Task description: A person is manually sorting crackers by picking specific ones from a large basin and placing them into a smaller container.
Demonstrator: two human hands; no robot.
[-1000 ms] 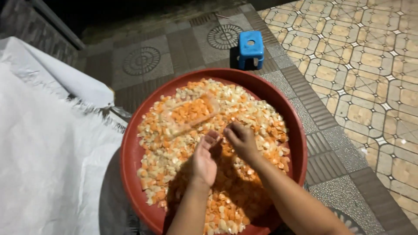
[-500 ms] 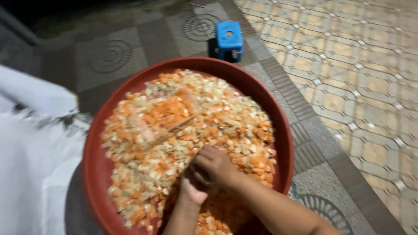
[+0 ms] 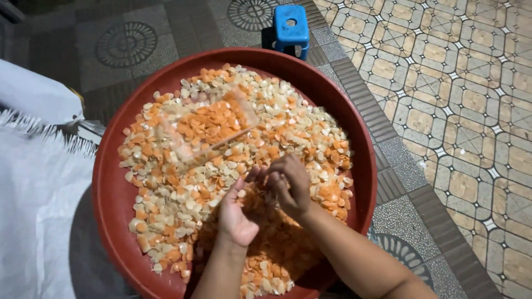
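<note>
Two bare hands meet over a big red basin point(image 3: 113, 188) full of orange & cream chips point(image 3: 183, 182). Left hand point(image 3: 239, 213) open, palm up, fingers spread, just above the pile. Right hand point(image 3: 291, 185) curled, fingertips pinched by left's fingers; can't tell what it grips. Clear plastic container point(image 3: 208, 124) lies on chips, well apart. Blue stool point(image 3: 291, 27) beyond rim; white sack point(image 3: 39, 188) at left.

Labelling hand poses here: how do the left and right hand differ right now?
The left hand is open, palm turned up and fingers spread; the right hand is curled, fingers bent inward as if pinching, though what it pinches is too small to tell. The left hand sits lower in the picture, the right hand a little higher and further right. Both hover close together over the orange and cream pieces in the red basin.
</note>
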